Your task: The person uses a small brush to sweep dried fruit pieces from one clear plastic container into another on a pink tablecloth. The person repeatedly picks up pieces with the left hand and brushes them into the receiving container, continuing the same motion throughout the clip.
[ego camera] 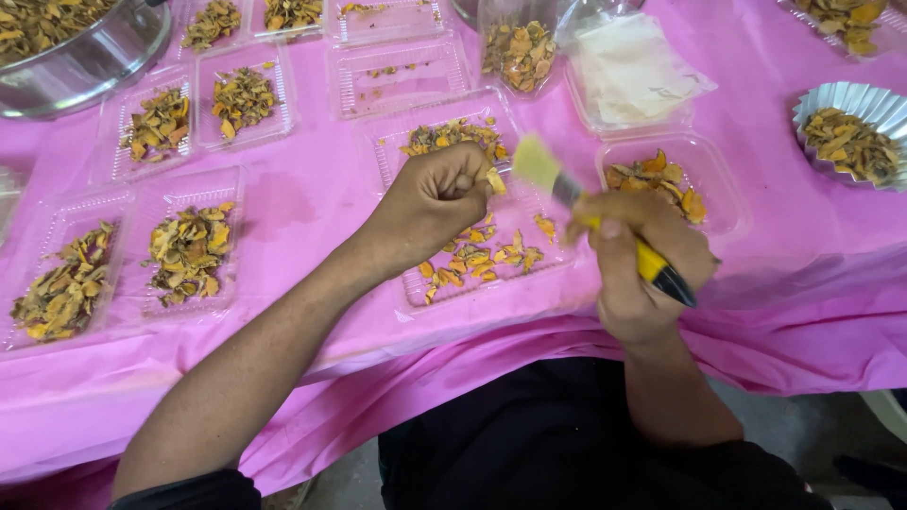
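Pink table cover (312,198) carries clear trays of dried slices. Left hand (430,203) pinches one slice (495,180); right hand (638,269) grips a yellow-handled brush (605,222) over the open tray (397,156).

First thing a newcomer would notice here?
The bright pink tablecloth, covered with clear plastic trays of dried orange-yellow pieces. At centre, the right hand holds a yellow-handled brush up to a small piece pinched in the left hand.
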